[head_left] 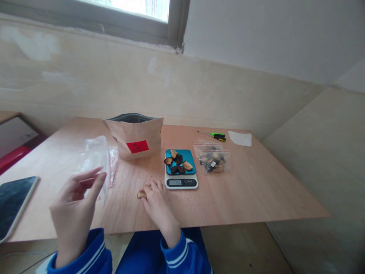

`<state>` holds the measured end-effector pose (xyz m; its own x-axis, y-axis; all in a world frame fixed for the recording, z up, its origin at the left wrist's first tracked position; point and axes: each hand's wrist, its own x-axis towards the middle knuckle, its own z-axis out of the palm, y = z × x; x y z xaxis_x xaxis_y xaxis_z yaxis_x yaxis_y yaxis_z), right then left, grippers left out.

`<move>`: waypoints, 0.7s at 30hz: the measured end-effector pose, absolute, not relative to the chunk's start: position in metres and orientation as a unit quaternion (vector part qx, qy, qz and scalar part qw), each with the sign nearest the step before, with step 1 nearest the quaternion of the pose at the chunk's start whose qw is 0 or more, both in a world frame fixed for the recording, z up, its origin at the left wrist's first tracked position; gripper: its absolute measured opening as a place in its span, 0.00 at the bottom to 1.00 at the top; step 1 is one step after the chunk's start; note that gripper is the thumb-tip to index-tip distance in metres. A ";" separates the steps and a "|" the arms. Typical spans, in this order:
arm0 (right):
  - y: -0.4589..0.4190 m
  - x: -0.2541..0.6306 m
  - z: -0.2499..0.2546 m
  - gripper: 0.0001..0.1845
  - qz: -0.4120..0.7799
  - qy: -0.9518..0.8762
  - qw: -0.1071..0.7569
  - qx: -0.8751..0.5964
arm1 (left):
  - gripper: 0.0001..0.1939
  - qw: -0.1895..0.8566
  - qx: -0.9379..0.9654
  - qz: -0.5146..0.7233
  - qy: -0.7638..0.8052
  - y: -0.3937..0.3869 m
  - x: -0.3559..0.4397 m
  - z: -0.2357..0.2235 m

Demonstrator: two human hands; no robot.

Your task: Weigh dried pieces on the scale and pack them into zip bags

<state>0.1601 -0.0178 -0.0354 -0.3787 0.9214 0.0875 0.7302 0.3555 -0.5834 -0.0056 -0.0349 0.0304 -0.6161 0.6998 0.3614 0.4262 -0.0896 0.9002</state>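
My left hand [78, 199] is raised at the left, thumb and fingers pinched at the edge of a clear plastic bag [98, 148]. Low over the table, my right hand [158, 203] has its fingers closed on a dried mushroom piece [142, 194]. Just beyond it stands a kitchen scale [182, 183] with a blue top and a lit display, its digits too small to read surely. Several dried mushroom pieces [178, 159] lie on that top. Behind the scale, to its left, an open brown paper pouch [137, 133] with a red label stands upright.
Right of the scale lie zip bags [213, 161] with mixed dried pieces inside. Farther back are screwdrivers [218, 136] with green and black handles and a white paper piece [240, 138]. A tablet [17, 203] rests at the table's left edge, near a red object [13, 161].
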 end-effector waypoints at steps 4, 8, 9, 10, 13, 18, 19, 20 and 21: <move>-0.015 0.178 -0.019 0.10 0.297 -0.780 0.265 -0.484 | 0.13 0.156 0.469 0.614 0.615 -0.036 0.008 0.034; -0.017 0.199 0.013 0.12 0.355 -0.683 0.431 -0.471 | 0.11 0.203 0.521 0.602 0.570 -0.032 0.023 0.029; -0.019 0.201 0.020 0.13 0.360 -0.666 0.456 -0.468 | 0.11 0.216 0.537 0.595 0.558 -0.030 0.028 0.028; -0.022 0.202 0.026 0.13 0.362 -0.657 0.469 -0.465 | 0.11 0.230 0.552 0.588 0.545 -0.029 0.034 0.027; -0.027 0.200 0.033 0.10 0.350 -0.649 0.485 -0.471 | 0.11 0.272 0.591 0.566 0.506 -0.027 0.050 0.024; -0.018 0.215 0.017 0.11 0.337 -0.573 0.522 -0.534 | 0.08 0.257 0.576 0.592 0.501 -0.027 0.063 0.025; -0.014 0.223 0.013 0.12 0.337 -0.551 0.529 -0.550 | 0.07 0.241 0.557 0.604 0.516 -0.027 0.062 0.025; -0.011 0.232 0.010 0.13 0.337 -0.535 0.532 -0.562 | 0.07 0.223 0.539 0.613 0.533 -0.027 0.061 0.024; -0.009 0.240 0.007 0.13 0.340 -0.530 0.527 -0.571 | 0.08 0.207 0.526 0.618 0.547 -0.026 0.059 0.023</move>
<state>0.2404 -0.0087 0.0074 0.2064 0.9634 0.1710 0.2477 0.1176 -0.9617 0.0595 -0.0264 0.0234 -0.3615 0.8309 0.4229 0.3181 -0.3164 0.8937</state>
